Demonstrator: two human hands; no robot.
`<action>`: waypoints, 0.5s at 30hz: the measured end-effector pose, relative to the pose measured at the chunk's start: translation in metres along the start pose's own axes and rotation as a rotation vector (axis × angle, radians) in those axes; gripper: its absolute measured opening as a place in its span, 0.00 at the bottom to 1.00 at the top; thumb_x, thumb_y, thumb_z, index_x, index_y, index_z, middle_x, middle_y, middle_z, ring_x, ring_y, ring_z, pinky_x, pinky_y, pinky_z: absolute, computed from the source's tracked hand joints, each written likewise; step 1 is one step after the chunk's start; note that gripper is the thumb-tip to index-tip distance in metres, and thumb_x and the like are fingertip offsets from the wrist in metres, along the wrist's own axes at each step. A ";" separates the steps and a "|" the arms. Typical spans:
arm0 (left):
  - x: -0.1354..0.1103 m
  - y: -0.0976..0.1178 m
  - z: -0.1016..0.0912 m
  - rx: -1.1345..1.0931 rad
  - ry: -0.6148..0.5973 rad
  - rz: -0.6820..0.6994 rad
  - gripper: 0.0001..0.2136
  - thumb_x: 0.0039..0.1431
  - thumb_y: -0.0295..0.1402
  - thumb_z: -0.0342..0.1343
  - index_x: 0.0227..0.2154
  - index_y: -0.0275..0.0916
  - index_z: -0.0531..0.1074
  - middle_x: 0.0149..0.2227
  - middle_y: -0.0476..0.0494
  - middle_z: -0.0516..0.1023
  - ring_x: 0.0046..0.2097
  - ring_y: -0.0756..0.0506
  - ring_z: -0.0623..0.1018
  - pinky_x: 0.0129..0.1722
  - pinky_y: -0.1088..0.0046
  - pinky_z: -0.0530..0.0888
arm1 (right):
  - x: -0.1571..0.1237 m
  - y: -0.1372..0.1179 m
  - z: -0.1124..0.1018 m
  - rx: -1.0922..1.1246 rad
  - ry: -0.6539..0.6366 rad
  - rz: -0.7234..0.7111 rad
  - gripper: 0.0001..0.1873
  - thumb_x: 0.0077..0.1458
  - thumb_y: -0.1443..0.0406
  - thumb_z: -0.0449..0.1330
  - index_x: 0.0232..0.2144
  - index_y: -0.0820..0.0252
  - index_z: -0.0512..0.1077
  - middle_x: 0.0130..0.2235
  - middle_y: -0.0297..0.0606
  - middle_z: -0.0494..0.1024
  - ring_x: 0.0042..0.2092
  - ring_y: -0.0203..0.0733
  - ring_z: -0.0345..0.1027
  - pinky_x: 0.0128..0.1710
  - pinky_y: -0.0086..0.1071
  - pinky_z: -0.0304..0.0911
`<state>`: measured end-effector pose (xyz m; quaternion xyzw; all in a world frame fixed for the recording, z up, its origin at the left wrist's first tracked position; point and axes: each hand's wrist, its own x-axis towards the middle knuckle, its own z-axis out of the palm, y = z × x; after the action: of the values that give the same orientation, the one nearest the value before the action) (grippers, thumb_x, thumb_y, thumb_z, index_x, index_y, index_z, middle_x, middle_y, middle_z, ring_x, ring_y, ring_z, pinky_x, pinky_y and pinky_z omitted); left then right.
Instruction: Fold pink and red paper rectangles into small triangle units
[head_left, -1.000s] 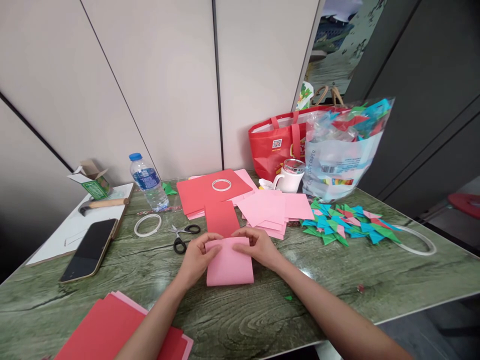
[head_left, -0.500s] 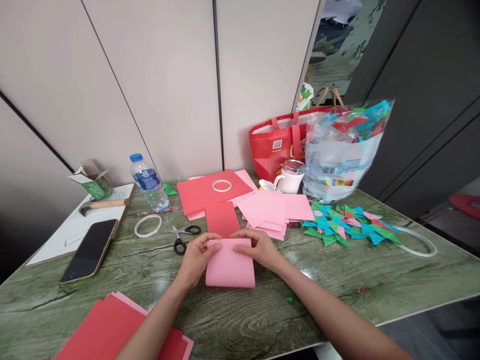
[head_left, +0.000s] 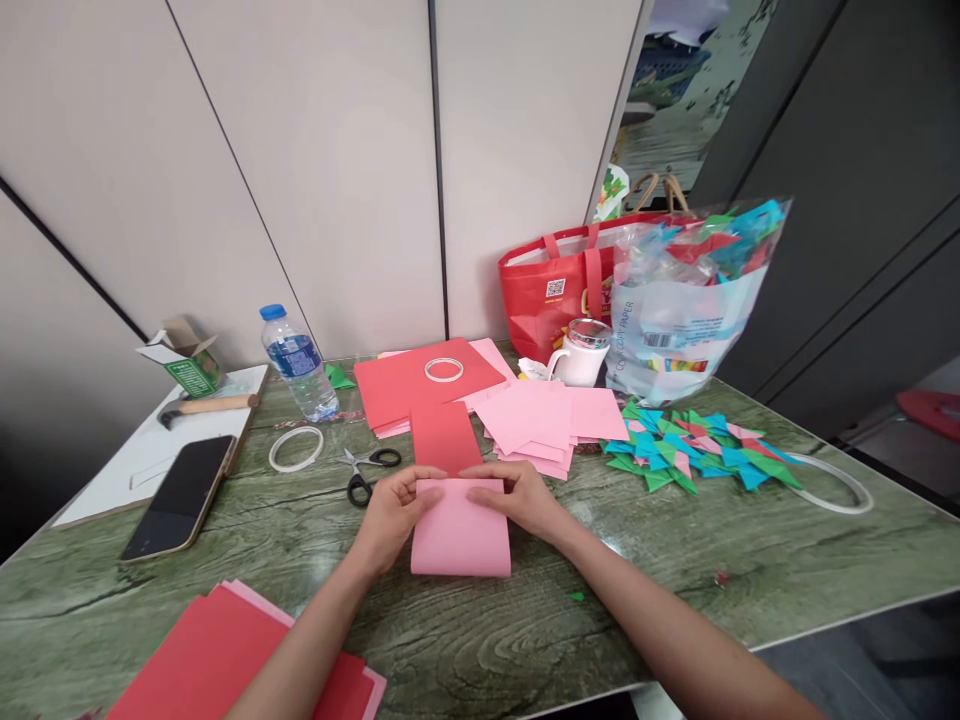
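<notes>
A sheet of pink paper (head_left: 460,530) is bent over on itself, its curved fold facing me and its two edges meeting at the far side. My left hand (head_left: 395,510) pinches its far left corner between thumb and fingers. At the far right corner, my right hand (head_left: 517,497) does the same, thumb on top. Just beyond the fingertips lies a piece of red paper (head_left: 444,435), partly covered by the hands. Black-handled scissors (head_left: 364,472) lie open on the table, left of the left hand. Pink paper pieces (head_left: 536,420) are heaped beyond the right hand.
Red sheets (head_left: 206,655) lie under my left forearm. Leftward are a phone (head_left: 180,498), hammer (head_left: 210,405), tape roll (head_left: 296,450) and water bottle (head_left: 296,365). At right are folded paper pieces (head_left: 697,450), a white mug (head_left: 579,358), a red bag (head_left: 536,295) and a plastic bag (head_left: 675,330).
Almost nothing differs. Both hands keep their pinch on the pink paper, with only a very slight shift of the fingers at its far edge.
</notes>
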<state>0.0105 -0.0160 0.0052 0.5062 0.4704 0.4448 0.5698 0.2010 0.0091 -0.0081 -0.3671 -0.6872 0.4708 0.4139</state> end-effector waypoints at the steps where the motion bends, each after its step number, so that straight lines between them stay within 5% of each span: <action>1: 0.000 0.000 0.000 0.003 -0.002 0.000 0.14 0.44 0.37 0.60 0.34 0.34 0.70 0.26 0.46 0.74 0.25 0.52 0.69 0.24 0.78 0.64 | 0.000 -0.001 0.000 0.008 -0.006 0.003 0.15 0.44 0.59 0.62 0.36 0.59 0.75 0.39 0.39 0.78 0.39 0.45 0.71 0.38 0.35 0.65; 15: -0.001 0.000 -0.002 0.083 -0.022 0.022 0.16 0.46 0.39 0.59 0.35 0.33 0.71 0.26 0.46 0.74 0.24 0.52 0.68 0.22 0.78 0.63 | 0.001 0.002 0.000 0.015 0.015 -0.015 0.14 0.42 0.60 0.63 0.34 0.59 0.75 0.36 0.39 0.78 0.37 0.44 0.71 0.36 0.34 0.65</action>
<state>0.0083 -0.0165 0.0055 0.5394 0.4764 0.4256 0.5486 0.2011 0.0103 -0.0097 -0.3624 -0.6832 0.4700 0.4256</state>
